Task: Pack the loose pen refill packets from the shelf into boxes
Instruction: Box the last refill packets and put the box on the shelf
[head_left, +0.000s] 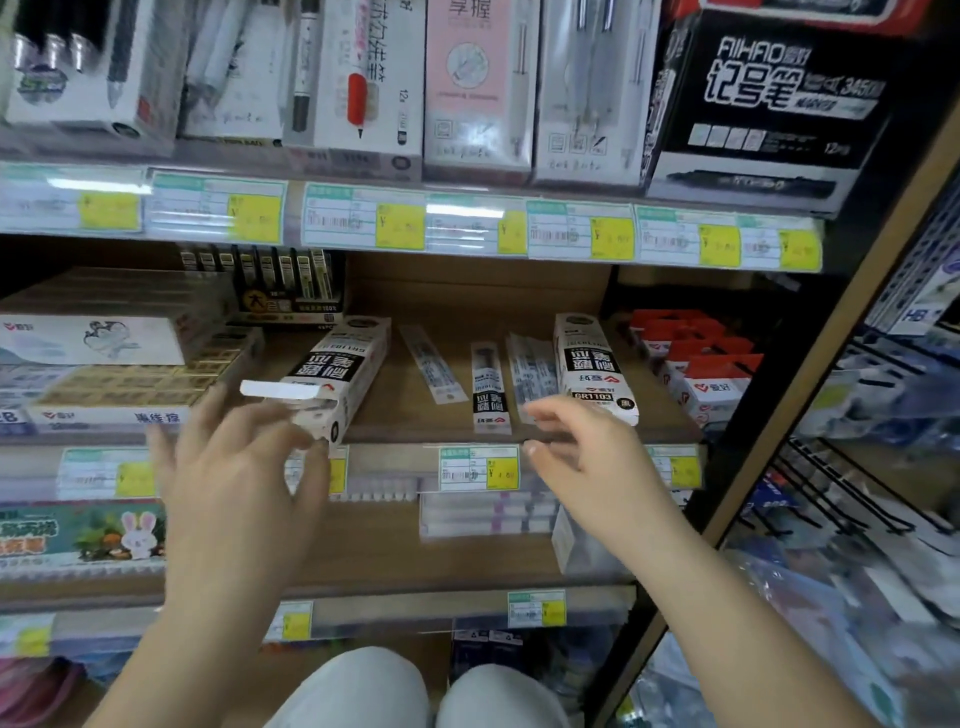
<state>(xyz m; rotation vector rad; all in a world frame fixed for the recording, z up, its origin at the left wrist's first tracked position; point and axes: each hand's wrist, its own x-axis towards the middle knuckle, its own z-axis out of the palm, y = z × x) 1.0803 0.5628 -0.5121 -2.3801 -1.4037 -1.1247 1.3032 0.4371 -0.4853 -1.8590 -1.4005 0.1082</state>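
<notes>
On the wooden shelf (410, 421) lies a white-and-black refill box (340, 374), its near end open and its flap sticking out to the left. My left hand (234, 462) is spread just in front of that open end, thumb touching the box's near corner. Three loose refill packets lie further right: a clear one (431, 366), a black-labelled one (489, 387) and a small clear stack (531, 374). A second refill box (592, 364) lies beside them. My right hand (582, 441) hovers with relaxed fingers, its tips at the stack's near end, holding nothing.
Eraser boxes (119, 387) fill the shelf's left side and red-topped packs (711, 374) its right. A black lead display box (291, 291) stands at the back. Price tags line the shelf edges. A wire rack (857, 467) juts out on the right. My knees (415, 691) are below.
</notes>
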